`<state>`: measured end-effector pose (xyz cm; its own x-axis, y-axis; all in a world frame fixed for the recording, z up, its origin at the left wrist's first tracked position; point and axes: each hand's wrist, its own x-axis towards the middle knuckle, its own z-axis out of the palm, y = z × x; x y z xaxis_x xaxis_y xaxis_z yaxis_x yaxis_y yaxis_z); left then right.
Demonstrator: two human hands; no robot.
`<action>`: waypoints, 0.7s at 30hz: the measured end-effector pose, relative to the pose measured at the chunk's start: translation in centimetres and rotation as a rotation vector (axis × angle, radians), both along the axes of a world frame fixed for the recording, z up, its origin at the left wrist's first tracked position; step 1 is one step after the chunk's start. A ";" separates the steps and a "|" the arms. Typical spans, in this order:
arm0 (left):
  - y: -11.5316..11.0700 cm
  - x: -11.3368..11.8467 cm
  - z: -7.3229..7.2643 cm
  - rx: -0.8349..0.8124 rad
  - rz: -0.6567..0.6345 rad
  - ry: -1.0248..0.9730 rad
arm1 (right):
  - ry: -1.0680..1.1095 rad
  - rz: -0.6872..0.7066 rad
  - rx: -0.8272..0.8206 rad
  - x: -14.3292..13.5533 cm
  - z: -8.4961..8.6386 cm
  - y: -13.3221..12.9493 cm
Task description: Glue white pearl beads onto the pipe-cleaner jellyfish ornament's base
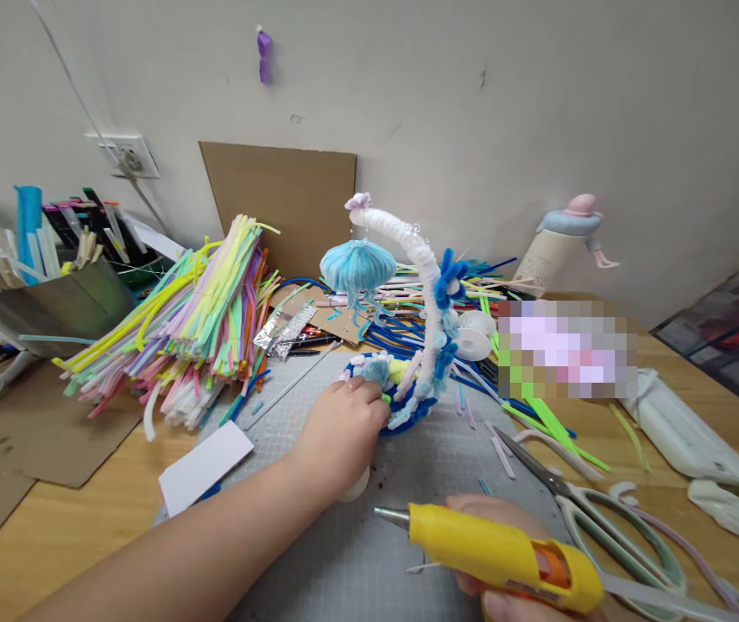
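Observation:
In the head view, my right hand [505, 511] is wrapped around a yellow hot glue gun [473, 544], its metal nozzle pointing left above the mat. My left hand [350, 432] reaches to the front of a fuzzy pipe-cleaner ornament [431, 320]. Its curled fingers touch the blue round base [418, 422], and the fingertips and whatever they pinch are hidden. A white arch with blue flowers rises from that base. From its tip hangs a light blue jellyfish [357, 268]. Below my left wrist a pale round piece [355, 485] is partly covered.
A grey cutting mat [292, 536] lies on the wooden table. Large scissors [564, 488] rest open at right, near pipe-cleaner scraps. Bundled pastel pipe cleaners [207, 302] and a metal pen container [85, 302] are at left. A white card [206, 466] lies near my forearm.

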<state>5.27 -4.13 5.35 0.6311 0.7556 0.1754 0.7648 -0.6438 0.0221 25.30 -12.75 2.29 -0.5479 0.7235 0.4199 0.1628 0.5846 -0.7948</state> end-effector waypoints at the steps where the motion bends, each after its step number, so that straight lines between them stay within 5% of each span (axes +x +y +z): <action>1: 0.1 -0.1 0.1 -0.008 0.001 -0.006 | 0.010 0.007 0.011 0.0 0.0 0.0; 8: 0.5 -1.4 1.0 -0.113 0.009 -0.126 | 0.032 0.023 0.025 0.0 0.1 0.1; 21: 0.3 -0.7 -0.4 -0.098 -0.010 -0.155 | 0.016 -0.005 -0.010 -0.3 0.9 0.1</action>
